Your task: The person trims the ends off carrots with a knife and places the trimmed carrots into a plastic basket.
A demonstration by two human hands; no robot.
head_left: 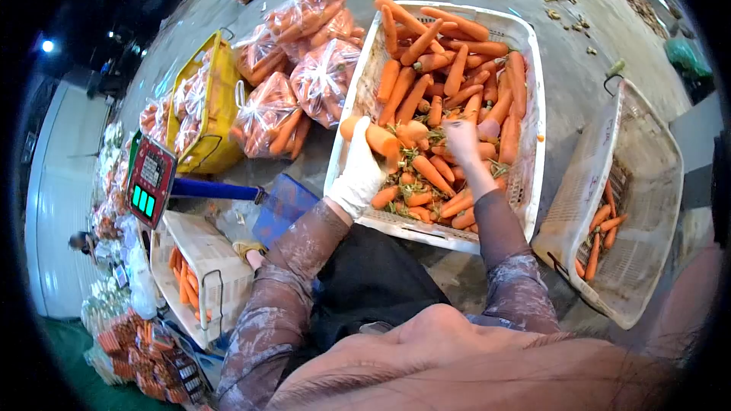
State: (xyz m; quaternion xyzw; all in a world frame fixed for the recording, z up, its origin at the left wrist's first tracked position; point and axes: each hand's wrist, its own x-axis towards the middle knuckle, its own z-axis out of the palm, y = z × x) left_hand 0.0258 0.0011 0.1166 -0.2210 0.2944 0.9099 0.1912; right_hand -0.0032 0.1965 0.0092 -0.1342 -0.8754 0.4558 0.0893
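A large white crate (pixel 537 183) full of loose carrots (pixel 429 173) stands in front of me. My left hand (pixel 358 179), in a white glove, is closed around a thick carrot (pixel 371 135) above the crate's left side. Over the middle of the carrots is my right hand (pixel 460 139), bare and curled closed; what lies in its fingers, if anything, is hidden. Green leafy stubs (pixel 402 175) show on several carrots between and below the two hands.
Tied clear bags of carrots (pixel 327 80) sit left of the crate, beside a yellow crate (pixel 205 106). A scale display (pixel 148 183) stands on a blue post. White crates holding a few carrots are at right (pixel 647 183) and lower left (pixel 221 274).
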